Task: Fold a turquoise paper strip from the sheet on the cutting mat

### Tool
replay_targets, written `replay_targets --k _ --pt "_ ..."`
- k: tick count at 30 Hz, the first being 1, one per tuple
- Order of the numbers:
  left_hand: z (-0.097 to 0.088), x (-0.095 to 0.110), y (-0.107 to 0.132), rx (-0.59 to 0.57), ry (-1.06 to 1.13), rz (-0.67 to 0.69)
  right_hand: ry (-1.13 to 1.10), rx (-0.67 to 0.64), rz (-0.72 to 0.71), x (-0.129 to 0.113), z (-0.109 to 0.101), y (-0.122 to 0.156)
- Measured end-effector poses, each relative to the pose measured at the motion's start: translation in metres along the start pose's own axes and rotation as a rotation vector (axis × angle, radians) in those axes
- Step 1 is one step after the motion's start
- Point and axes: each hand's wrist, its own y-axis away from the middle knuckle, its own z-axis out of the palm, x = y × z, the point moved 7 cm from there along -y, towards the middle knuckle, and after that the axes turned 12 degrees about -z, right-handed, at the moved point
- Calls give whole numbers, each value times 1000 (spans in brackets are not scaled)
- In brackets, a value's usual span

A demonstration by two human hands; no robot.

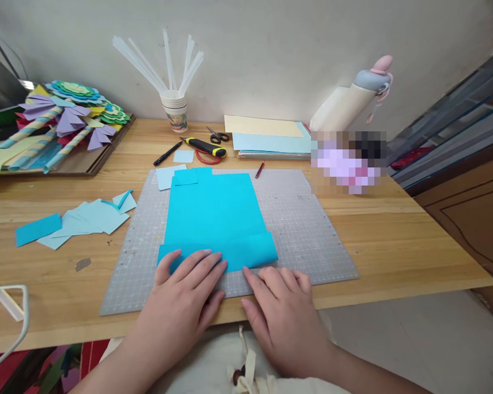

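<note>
A bright blue sheet of paper lies on the grey cutting mat, with a strip along its near edge folded over. My left hand rests its outstretched fingers on the left part of that folded strip, thumb apart. Beside the near edge, my right hand has its index fingertip at or close to the fold; its thumb is apart and the other fingers bend down onto the mat. Neither hand grips anything. Small blue paper pieces overlap the sheet's far left corner.
Pale blue paper pieces lie left of the mat. Behind it are a black pen, a yellow-black utility knife, scissors, a paper cup of white sticks and stacked paper. Paper flowers fill the back left; a bottle leans right.
</note>
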Motion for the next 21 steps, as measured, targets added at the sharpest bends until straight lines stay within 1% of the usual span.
replay_targets --k 8,11,14,17,19,21 --pt "1 -2 -1 -41 5 -20 48 11 159 35 -13 23" --pt "1 2 -3 -46 -22 -24 55 18 173 42 -15 30" --pt "5 15 -8 -59 -67 -13 66 17 137 41 -14 31" --pt "15 36 -13 -77 -84 46 90 10 111 40 -12 30" --pt "21 50 -15 -58 -80 87 92 3 114 40 -10 29" --pt "24 57 -16 -30 -89 96 87 2 121 41 -10 29"
